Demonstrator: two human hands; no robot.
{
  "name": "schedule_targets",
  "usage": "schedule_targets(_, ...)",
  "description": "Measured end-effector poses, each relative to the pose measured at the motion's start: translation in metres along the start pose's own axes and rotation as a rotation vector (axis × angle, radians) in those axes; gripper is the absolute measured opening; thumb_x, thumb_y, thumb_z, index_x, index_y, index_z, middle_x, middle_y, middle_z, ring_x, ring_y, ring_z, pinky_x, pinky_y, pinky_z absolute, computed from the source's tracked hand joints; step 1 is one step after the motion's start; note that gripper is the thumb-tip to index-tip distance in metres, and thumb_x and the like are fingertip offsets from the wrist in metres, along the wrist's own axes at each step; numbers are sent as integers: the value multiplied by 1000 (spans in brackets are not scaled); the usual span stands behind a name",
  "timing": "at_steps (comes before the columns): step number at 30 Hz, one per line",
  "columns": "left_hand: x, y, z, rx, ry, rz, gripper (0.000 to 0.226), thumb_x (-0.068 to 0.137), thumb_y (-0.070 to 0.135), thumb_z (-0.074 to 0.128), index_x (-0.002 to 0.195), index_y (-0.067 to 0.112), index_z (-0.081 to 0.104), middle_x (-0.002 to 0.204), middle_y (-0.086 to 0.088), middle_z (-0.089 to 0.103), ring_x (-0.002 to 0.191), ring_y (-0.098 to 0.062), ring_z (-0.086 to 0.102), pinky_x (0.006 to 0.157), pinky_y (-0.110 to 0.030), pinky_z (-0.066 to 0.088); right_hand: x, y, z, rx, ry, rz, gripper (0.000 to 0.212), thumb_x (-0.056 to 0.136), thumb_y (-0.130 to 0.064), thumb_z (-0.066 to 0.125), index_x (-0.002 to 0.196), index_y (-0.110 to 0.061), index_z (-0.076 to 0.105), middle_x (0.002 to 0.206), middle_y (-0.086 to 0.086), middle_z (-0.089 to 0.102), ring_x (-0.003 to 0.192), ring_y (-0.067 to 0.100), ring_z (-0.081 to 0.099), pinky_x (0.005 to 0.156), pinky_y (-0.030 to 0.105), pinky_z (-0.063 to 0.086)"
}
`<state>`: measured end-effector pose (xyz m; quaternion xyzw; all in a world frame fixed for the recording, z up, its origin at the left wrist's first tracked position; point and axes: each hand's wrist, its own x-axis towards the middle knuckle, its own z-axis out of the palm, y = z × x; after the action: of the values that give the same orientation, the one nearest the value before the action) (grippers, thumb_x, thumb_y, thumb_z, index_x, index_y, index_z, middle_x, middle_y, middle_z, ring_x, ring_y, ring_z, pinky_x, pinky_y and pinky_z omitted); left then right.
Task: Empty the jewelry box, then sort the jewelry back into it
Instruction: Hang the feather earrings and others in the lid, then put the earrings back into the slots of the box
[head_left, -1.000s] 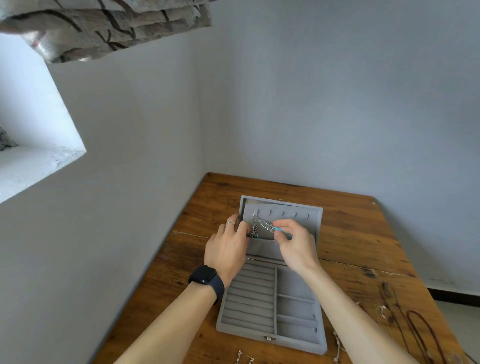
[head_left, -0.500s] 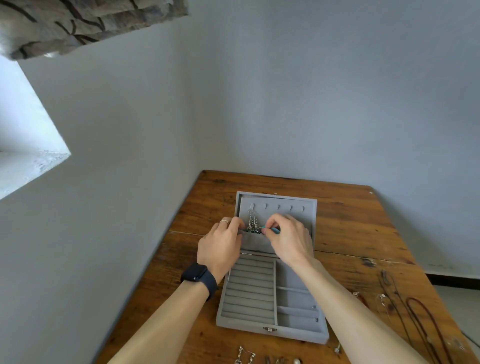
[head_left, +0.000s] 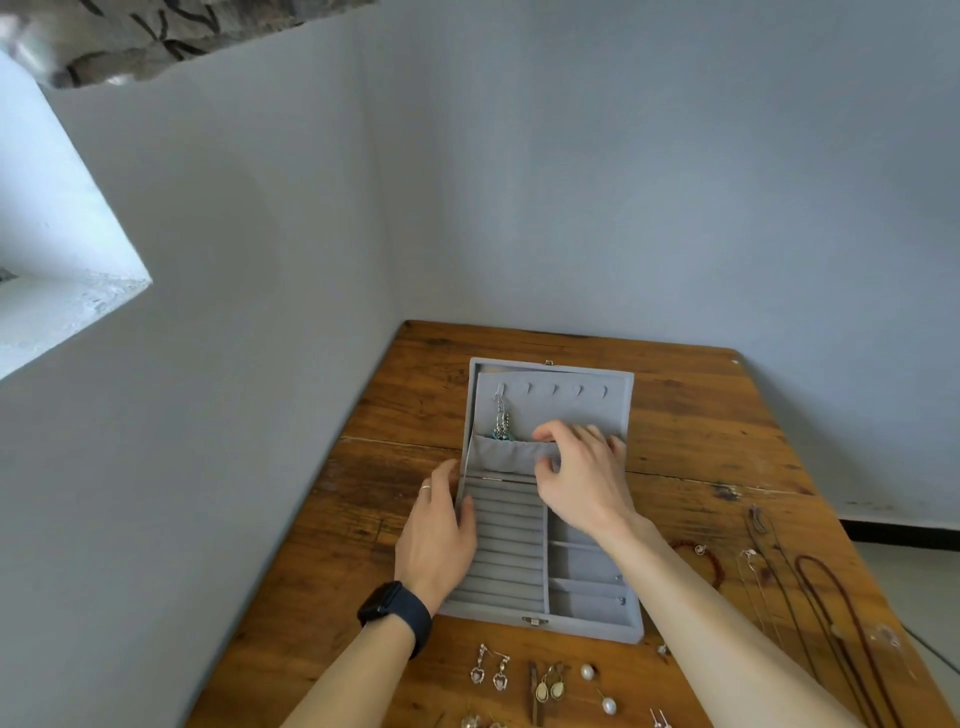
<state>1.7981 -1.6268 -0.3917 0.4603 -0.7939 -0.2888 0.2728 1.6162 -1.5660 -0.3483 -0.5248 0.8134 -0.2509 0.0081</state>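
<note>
A grey velvet jewelry box (head_left: 592, 621) lies open on the wooden table (head_left: 691, 431), its lid laid flat behind the tray. A silver chain necklace with a teal pendant (head_left: 501, 422) hangs from the leftmost hook in the lid, its lower end tucked into the lid's pocket (head_left: 506, 453). My right hand (head_left: 579, 475) has fingers over the pocket's top edge and thumb on its front, pinching the fabric. My left hand (head_left: 439, 535) rests flat against the left side of the box, thumb on the ring rolls. Earrings (head_left: 491, 670) and pearl pieces (head_left: 597, 688) lie in front of the box.
To the right of the box lie a red bead bracelet (head_left: 712, 564), a thin silver chain (head_left: 753, 587) and brown cord necklaces (head_left: 831, 613). Walls close the table's left and far sides. A window ledge (head_left: 67, 291) juts out at upper left.
Both hands let go of the chain necklace, which now hangs from the hook. My left hand dropped to the box's left side; my right hand moved right along the pocket.
</note>
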Motion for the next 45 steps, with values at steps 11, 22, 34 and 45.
schedule_targets(11, -61, -19, -19, -105, -64, -42, 42, 102, 22, 52, 144, 23, 51, 138, 5, 58, 126, -12, 53, 106, -29, 44, -152, 21, -14, 8, -112, 16, 23, 97, -36, 57, 116, -40, 69, 116, -23, 67, 109, 5, 57, 96, 36, 39)
schedule_targets(22, -129, -9, -23, -193, 43, -95, 34, 94, 21, 63, 123, 31, 49, 121, 9, 57, 111, -8, 57, 90, -25, 46, -185, 9, -7, -12, -128, -13, 38, 101, -25, 51, 139, -25, 57, 138, -8, 59, 128, 15, 51, 109, 34, 40)
schedule_targets(34, -141, 13, -21, 234, -37, -142, 26, 96, 44, 57, 113, 30, 70, 116, 2, 58, 109, -16, 52, 85, -38, 53, -193, -39, 11, -35, -85, -140, 26, 95, -33, 61, 121, -34, 68, 118, -10, 67, 112, 14, 52, 93, 32, 45)
schedule_targets(45, -143, -6, -36, -276, -7, -200, 5, 92, 28, 65, 88, 33, 66, 87, 16, 69, 87, 3, 62, 71, -11, 44, -184, -42, 17, -153, -166, -234, 24, 103, -28, 49, 123, -27, 63, 123, -6, 63, 111, 16, 49, 91, 28, 44)
